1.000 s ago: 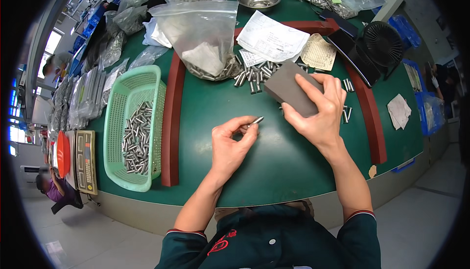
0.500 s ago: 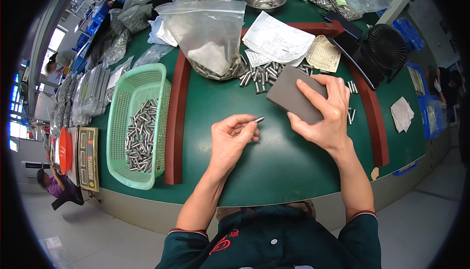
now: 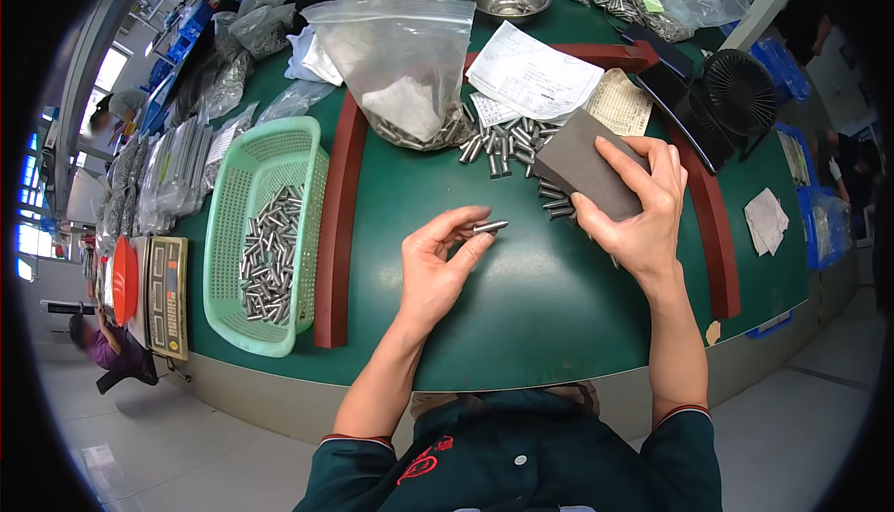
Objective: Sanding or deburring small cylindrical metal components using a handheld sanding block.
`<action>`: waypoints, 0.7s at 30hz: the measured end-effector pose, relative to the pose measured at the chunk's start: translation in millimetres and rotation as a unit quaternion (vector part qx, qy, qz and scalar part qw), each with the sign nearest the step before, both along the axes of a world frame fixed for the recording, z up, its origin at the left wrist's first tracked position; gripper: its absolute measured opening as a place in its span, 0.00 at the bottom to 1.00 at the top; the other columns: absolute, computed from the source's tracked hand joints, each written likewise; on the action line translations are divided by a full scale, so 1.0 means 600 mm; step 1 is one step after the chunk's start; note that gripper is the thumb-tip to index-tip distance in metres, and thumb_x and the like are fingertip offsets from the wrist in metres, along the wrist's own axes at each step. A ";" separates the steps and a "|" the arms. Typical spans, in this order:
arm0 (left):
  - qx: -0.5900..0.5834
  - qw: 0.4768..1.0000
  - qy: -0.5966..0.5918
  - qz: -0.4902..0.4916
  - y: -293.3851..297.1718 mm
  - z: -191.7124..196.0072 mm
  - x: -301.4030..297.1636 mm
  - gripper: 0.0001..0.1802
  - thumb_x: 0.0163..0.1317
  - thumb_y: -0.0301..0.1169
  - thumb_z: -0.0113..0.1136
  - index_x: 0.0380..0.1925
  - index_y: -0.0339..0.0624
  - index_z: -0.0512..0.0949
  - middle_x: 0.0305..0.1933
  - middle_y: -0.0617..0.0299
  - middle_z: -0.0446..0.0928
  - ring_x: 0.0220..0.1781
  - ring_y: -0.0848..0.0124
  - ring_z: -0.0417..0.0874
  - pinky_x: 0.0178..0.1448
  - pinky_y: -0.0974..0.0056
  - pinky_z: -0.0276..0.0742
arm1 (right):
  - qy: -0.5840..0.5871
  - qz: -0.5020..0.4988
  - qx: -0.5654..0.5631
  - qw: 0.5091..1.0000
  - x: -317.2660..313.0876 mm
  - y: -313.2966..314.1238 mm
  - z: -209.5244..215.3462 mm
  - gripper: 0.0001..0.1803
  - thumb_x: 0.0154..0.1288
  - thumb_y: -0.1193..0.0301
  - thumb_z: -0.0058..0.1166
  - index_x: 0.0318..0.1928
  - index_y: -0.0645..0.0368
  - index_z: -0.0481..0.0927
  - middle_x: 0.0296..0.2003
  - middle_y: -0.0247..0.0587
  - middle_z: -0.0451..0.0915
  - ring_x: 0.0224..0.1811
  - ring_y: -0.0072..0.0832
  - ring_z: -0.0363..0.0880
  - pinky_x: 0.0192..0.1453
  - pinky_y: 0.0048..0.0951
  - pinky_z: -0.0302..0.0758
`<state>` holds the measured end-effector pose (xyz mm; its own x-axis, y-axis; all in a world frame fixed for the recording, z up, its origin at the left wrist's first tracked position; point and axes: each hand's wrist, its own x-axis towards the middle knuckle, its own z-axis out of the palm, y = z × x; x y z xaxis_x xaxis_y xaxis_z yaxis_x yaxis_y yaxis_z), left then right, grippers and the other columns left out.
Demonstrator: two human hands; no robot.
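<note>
Since the earlier frame the left hand has barely moved and still pinches a small metal pin at its fingertips above the green table. The right hand has lifted slightly, fingers closed around the grey block beside the loose pins. The block hides the pins beneath it, and the hand's palm side is out of sight

The right hand and grey block hide part of the pin pile. A clear bag veils more pins. Paper sheet print is too small to tell.
</note>
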<state>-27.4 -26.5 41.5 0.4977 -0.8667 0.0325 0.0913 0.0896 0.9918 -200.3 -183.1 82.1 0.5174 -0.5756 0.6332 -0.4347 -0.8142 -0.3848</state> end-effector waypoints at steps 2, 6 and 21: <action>-0.007 1.000 0.009 -0.004 0.000 0.000 0.001 0.16 0.58 0.17 0.63 0.48 0.30 0.77 0.43 0.55 0.81 0.44 0.74 0.82 0.51 0.71 0.78 | -0.001 -0.006 0.002 1.000 -0.001 -0.002 0.000 0.30 0.35 0.67 0.67 0.46 0.60 0.84 0.42 0.42 0.76 0.44 0.35 0.71 0.50 0.35 0.63; -0.027 0.996 0.071 -0.035 0.000 0.000 0.006 0.20 0.57 0.16 0.62 0.51 0.31 0.75 0.43 0.54 0.82 0.46 0.72 0.83 0.53 0.69 0.78 | -0.005 -0.025 0.013 1.000 -0.003 -0.001 0.004 0.30 0.35 0.66 0.67 0.47 0.60 0.84 0.42 0.43 0.76 0.44 0.35 0.71 0.50 0.35 0.63; -0.021 0.937 0.331 -0.110 0.004 -0.009 0.024 0.22 0.61 0.23 0.62 0.56 0.35 0.70 0.50 0.48 0.79 0.48 0.63 0.83 0.52 0.65 0.81 | -0.014 -0.014 0.016 1.000 -0.001 -0.003 0.001 0.29 0.35 0.66 0.67 0.46 0.60 0.84 0.41 0.42 0.75 0.43 0.35 0.71 0.50 0.35 0.63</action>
